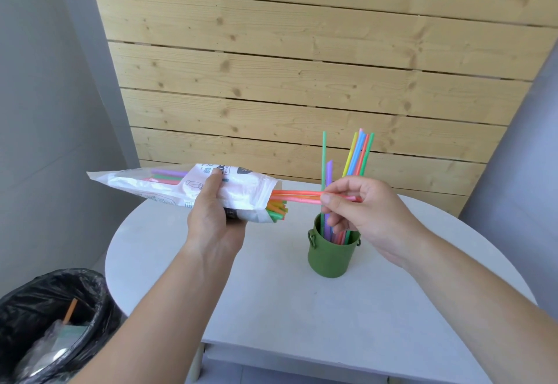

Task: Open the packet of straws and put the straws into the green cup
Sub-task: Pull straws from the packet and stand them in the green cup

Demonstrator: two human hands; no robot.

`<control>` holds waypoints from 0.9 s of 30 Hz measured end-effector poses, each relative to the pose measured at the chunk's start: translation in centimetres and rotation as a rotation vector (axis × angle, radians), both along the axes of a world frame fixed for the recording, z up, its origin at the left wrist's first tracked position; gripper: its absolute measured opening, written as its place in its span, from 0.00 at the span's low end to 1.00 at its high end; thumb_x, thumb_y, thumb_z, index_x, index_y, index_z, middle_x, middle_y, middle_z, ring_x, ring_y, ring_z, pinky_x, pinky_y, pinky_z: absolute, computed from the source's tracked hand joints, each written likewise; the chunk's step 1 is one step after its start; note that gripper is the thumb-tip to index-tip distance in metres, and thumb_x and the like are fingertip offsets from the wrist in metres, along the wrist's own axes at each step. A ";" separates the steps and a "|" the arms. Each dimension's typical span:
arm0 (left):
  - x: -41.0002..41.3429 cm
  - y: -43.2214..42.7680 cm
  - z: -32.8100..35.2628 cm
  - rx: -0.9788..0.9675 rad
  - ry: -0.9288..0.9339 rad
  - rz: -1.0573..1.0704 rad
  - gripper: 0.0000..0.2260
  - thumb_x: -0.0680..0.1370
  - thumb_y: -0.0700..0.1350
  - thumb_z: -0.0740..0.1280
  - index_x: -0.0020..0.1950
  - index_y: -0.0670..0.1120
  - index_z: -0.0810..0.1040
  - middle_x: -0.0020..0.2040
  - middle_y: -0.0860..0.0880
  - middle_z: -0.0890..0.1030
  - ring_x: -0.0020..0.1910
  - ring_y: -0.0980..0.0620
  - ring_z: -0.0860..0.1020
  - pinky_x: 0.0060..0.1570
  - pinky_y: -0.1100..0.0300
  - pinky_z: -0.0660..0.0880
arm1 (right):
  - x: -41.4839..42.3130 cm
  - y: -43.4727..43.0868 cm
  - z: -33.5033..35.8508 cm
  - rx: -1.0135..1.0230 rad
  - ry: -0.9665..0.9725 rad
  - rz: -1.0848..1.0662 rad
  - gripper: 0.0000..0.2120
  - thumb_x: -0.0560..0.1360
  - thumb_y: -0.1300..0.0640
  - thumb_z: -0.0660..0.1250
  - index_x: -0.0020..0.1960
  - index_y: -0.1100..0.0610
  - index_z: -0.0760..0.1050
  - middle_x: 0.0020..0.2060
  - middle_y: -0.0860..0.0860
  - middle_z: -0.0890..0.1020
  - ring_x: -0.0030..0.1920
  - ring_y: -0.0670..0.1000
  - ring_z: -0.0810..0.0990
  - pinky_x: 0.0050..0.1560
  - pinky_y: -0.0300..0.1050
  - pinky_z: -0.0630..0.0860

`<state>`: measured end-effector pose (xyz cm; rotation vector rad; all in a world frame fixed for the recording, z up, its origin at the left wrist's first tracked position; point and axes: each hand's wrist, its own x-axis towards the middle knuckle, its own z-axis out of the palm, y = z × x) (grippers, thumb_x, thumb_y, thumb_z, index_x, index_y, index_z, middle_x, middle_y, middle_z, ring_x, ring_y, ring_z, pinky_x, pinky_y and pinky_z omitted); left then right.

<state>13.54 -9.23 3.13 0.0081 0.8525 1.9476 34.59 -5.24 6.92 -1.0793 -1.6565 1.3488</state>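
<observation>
Nearest to me, down at seven o'clock, a black-lined bin (51,320) is sitting on the floor with crumpled clear plastic and an orange straw piece (70,311) lying inside it. Both of my forearms are reaching up from the bottom edge over a pale round table (271,308). I am holding the packet of straws (187,186) in my left hand (211,220), out toward ten o'clock from the middle of the table and lifted clear of the surface; my palm is cupping it from below and my fingers are wrapping around its middle, with the thumb pressing on the printed white face. It is lying nearly level, its open mouth pointing right, and a bunch of orange, yellow and green straw ends (276,210) is poking out of that mouth. I am pinching a few orange and pink straws (299,195) between the thumb and fingertips of my right hand (359,205), and they are stretching sideways from the packet's mouth to my fingers, partly out of the bag. Just below that hand, at about two o'clock on the table, the green cup (330,255) is standing upright, with several straws (357,154) in green, purple, yellow, blue, pink and orange already standing in it and leaning toward one o'clock. Behind everything, a wall of pale wooden planks (302,66) is filling the background.
</observation>
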 end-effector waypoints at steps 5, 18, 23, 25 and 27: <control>0.4 0.0 -0.2 0.002 0.001 -0.031 0.11 0.82 0.47 0.72 0.62 0.45 0.81 0.66 0.44 0.86 0.63 0.45 0.85 0.67 0.42 0.79 | 0.3 -0.2 -0.2 -0.061 0.008 0.073 0.03 0.78 0.63 0.70 0.50 0.60 0.81 0.34 0.55 0.85 0.30 0.51 0.80 0.33 0.43 0.79; 0.0 -0.1 -0.4 -0.023 -0.012 0.008 0.20 0.81 0.46 0.72 0.72 0.42 0.79 0.66 0.44 0.86 0.62 0.44 0.86 0.66 0.42 0.80 | 10.3 5.0 9.1 0.126 -0.304 0.047 0.05 0.76 0.63 0.69 0.46 0.62 0.84 0.34 0.56 0.82 0.30 0.49 0.78 0.30 0.38 0.77; 0.0 -0.2 -0.2 -0.026 -0.012 0.011 0.20 0.81 0.46 0.73 0.72 0.43 0.80 0.65 0.46 0.86 0.62 0.47 0.86 0.63 0.46 0.82 | 13.4 5.9 12.0 0.101 -0.385 0.045 0.30 0.49 0.38 0.84 0.41 0.57 0.86 0.33 0.54 0.84 0.28 0.47 0.78 0.28 0.37 0.76; 0.2 -0.3 -0.1 -0.024 -0.009 0.006 0.20 0.81 0.46 0.73 0.72 0.43 0.79 0.65 0.46 0.86 0.62 0.47 0.86 0.62 0.47 0.82 | 14.1 6.3 12.2 0.085 -0.421 0.037 0.35 0.43 0.35 0.84 0.41 0.58 0.86 0.32 0.54 0.84 0.28 0.46 0.78 0.28 0.37 0.77; 0.5 -0.4 -0.2 -0.021 -0.004 -0.007 0.19 0.81 0.46 0.73 0.71 0.43 0.80 0.66 0.46 0.86 0.63 0.47 0.86 0.60 0.48 0.83 | 14.1 6.7 12.0 0.113 -0.509 -0.008 0.27 0.53 0.40 0.84 0.41 0.60 0.86 0.33 0.59 0.83 0.27 0.47 0.79 0.28 0.38 0.77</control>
